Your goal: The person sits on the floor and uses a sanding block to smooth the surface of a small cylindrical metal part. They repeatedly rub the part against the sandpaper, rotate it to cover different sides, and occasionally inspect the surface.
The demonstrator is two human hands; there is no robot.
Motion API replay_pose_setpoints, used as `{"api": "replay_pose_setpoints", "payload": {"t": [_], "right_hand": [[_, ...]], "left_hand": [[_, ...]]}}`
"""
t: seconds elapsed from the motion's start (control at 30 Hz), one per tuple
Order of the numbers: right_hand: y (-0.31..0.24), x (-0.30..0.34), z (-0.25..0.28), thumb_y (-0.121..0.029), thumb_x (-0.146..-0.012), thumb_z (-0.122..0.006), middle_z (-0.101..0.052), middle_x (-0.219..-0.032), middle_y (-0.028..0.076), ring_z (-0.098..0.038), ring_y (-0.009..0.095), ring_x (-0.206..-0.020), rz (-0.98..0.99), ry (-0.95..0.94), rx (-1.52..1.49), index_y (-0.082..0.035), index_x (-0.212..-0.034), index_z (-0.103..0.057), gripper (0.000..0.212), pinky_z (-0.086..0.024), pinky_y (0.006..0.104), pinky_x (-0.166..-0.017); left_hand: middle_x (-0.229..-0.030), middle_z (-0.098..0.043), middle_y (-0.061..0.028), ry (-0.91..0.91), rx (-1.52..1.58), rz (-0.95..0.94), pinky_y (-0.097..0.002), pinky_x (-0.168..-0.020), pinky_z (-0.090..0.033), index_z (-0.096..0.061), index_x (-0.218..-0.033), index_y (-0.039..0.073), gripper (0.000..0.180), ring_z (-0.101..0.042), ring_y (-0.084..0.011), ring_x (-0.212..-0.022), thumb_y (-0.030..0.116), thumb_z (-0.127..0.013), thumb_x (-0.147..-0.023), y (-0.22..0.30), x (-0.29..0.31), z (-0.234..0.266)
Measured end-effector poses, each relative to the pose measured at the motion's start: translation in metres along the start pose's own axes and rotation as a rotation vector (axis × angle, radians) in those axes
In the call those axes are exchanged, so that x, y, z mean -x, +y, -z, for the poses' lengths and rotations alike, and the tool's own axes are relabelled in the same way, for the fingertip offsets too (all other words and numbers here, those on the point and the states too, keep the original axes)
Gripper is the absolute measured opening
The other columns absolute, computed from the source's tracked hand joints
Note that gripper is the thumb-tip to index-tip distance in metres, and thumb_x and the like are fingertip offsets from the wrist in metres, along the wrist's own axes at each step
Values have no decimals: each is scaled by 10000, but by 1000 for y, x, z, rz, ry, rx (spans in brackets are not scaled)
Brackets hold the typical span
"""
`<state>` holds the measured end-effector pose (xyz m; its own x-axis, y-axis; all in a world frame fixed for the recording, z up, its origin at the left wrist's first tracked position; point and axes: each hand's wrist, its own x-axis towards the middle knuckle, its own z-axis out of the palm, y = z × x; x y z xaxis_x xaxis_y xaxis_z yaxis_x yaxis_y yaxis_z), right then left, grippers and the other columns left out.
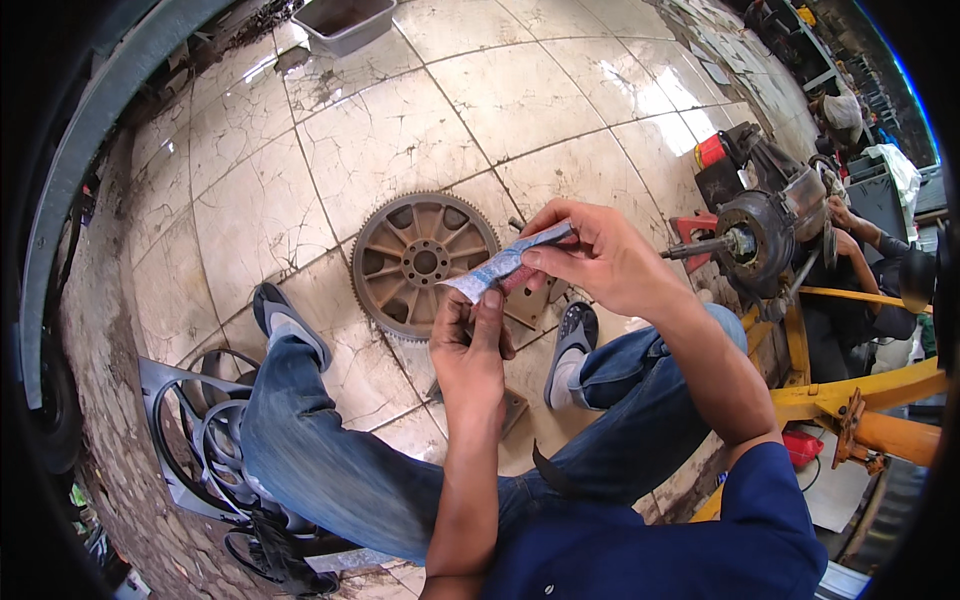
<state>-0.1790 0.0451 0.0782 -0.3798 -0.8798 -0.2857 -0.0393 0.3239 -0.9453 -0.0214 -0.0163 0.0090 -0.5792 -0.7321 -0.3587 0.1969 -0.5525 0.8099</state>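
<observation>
Both hands meet over the person's knees, pinching a thin, crinkled strip of bluish-white paper (505, 262) between them. The left hand (468, 350) rises from below, thumb and fingers closed on the strip's near, lower end. The right hand (592, 255) comes in from the right, fingertips pressed together on the far, upper end, with something reddish just showing beneath the paper. The strip runs slanted between the two grips, limp and creased.

Below it, on the cracked, glossy tile floor (500, 90), lies a round, rusty-brown toothed flywheel (424, 262) with radial spokes and a ring of bolt holes at its hub. To the right stands a greasy metal engine assembly (765, 225) with a protruding shaft, on a yellow steel frame (870, 400). At near left lie black rubber belts (205, 440).
</observation>
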Motion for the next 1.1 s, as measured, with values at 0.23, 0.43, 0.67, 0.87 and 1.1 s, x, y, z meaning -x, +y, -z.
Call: {"api": "replay_pose_setpoints", "payload": {"t": [0.23, 0.43, 0.67, 0.87, 1.1], "right_hand": [[3, 4, 3, -23, -876, -721, -672, -1095, 45, -650, 113, -985, 224, -33, 232, -10, -1202, -593, 350, -550, 263, -789], [-14, 6, 5, -21, -829, -757, -677, -1069, 53, -660, 145, -961, 297, -76, 428, -60, -1191, -610, 392, -551, 282, -786], [-9, 8, 11, -47, -865, -731, -703, -945, 72, -666, 138, -858, 211, -97, 362, -29, -1054, -634, 214, -527, 272, -760], [-8, 6, 13, -38, -870, -728, -690, -875, 29, -613, 69, -821, 64, -42, 192, -21, -1013, -642, 167, -500, 245, -720], [-2, 5, 16, 23, -884, -686, -663, -957, 2, -614, 51, -877, 68, -50, 195, -27, -1027, -638, 159, -488, 216, -747]], "left_hand": [[-808, -614, -4, 32, 29, 21, -207, -481, -375, -610, -1083, 49, 124, -477, -37, -561, 113, -631, -979, -3, 0, 0], [-858, -622, -11, 17, 17, 11, -198, -483, -371, -614, -1120, 47, 142, -482, -35, -570, 81, -611, -982, -1, 2, 1], [-863, -626, -13, -7, 20, 28, -194, -491, -342, -634, -1146, 60, 195, -464, -47, -557, 190, -599, -1006, -1, 4, 2], [-875, -629, -17, -29, -91, -19, -198, -481, -347, -636, -1195, 45, 284, -459, -53, -558, 250, -619, -1000, 4, 4, -1], [-875, -626, -17, -31, -108, -3, -200, -497, -372, -604, -1243, 55, 278, -471, -59, -574, 179, -619, -995, 3, 5, 1]]}}
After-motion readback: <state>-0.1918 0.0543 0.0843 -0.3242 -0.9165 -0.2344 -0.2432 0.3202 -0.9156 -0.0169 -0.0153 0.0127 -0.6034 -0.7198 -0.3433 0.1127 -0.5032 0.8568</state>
